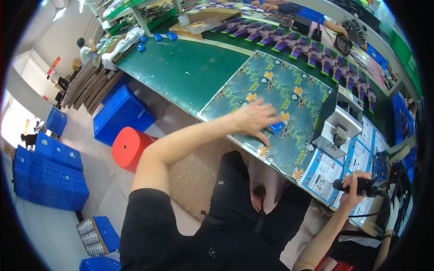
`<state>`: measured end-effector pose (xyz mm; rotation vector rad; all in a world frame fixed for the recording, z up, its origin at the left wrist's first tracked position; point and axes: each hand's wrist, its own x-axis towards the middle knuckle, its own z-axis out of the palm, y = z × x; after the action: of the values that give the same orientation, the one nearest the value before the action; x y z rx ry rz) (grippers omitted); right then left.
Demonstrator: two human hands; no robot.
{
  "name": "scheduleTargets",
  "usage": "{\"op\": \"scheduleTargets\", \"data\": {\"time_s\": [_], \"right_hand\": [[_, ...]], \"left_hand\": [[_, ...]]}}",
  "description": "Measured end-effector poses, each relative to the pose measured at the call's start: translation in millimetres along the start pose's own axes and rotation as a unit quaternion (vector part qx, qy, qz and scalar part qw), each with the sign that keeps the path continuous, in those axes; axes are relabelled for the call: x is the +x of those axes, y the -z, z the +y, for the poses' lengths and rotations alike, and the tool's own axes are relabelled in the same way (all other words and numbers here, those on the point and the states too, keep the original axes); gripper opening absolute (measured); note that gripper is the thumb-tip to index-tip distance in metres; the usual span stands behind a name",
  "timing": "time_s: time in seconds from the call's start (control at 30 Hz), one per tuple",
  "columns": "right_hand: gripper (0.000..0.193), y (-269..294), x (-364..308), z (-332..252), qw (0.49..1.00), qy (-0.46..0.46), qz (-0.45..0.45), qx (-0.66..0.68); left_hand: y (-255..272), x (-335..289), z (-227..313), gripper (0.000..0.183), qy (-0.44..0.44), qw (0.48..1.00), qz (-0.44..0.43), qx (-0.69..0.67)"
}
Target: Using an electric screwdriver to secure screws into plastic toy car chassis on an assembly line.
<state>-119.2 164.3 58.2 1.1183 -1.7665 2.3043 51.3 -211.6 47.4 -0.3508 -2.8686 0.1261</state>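
My left hand is stretched over a jungle-animal patterned mat, its fingers spread. Beside its fingertips, a small blue piece resembling a toy car lies on the mat; whether they touch I cannot tell. At the right, my right hand is wrapped round a black electric screwdriver, which lies sideways in the grip with its cable trailing right. Between the hands and farther back stands a grey metal fixture. Printed blue-and-white sheets lie beneath and beside the right hand.
Several small blue toy cars sit on the green tabletop at far left. A row of purple-and-green parts runs along the back. Below the table edge are a red stool and a blue bin. Other people's hands show at the back.
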Motion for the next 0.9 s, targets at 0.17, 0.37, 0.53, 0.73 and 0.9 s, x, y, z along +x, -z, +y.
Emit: {"op": "scheduleTargets", "data": {"time_s": [0.17,0.37,0.53,0.73,0.9], "right_hand": [[0.014,-3,4,-2,1.0,-0.005,0.001,0.0],[0.015,-9,4,4,0.999,0.011,0.0,-0.034],[0.018,-11,-1,-1,0.998,-0.014,0.026,-0.057],[0.032,-1,-11,7,0.988,-0.098,0.11,0.037],[0.029,-6,8,-10,0.999,-0.009,0.01,-0.037]], "left_hand": [[25,-119,-92,0.103,0.258,0.954,0.02,0.152],[-26,-192,-86,0.08,0.487,0.849,0.201,0.038],[-14,-104,-20,0.05,0.322,0.904,0.28,-0.036],[3,86,104,0.035,0.064,0.907,0.315,-0.271],[2,239,153,0.028,-0.003,0.894,0.207,-0.398]]}}
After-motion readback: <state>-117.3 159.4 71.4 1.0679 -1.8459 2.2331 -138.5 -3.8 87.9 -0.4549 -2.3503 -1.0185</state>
